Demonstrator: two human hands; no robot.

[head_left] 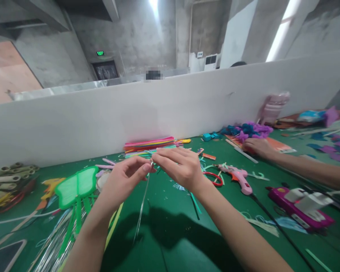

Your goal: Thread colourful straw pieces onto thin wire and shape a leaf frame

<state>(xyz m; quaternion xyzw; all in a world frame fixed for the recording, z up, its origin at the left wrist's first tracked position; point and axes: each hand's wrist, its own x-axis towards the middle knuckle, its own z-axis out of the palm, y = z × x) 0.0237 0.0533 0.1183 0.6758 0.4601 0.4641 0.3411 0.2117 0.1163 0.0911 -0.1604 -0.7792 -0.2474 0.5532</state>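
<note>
Head view: we count two hands of the wearer, meeting above mid-table. The left hand (127,175) pinches one thin bundle of silvery strands (143,204) between thumb and fingertip; the strands trail down toward the near side, their exact number too fine for us to count. The right hand (181,162) arches over the same tip, fingers extended together; whether its thumb grips, we cannot tell. We log one more hand, a co-worker's hand (257,147), at right beside purple and blue fuzzy pieces (248,130). Glue guns, two: a pink glue gun (239,177) right of the wearer's hands, a yellow glue gun (49,187) at left, partly behind one green winged piece (78,185). One red loop handle (216,180) shows just beside the right wrist. One magenta power strip (300,207) carries two white adapters. One phone (7,257) is cut by the lower left frame edge. Colored stems (149,144), many, lie stacked along the far table edge, near the foot of the white partition (172,109). We note the widest stretch of green tabletop (170,211) between the forearms, mostly shadowed; clutter flanks it both sides, and the partition bounds reach ahead.
</note>
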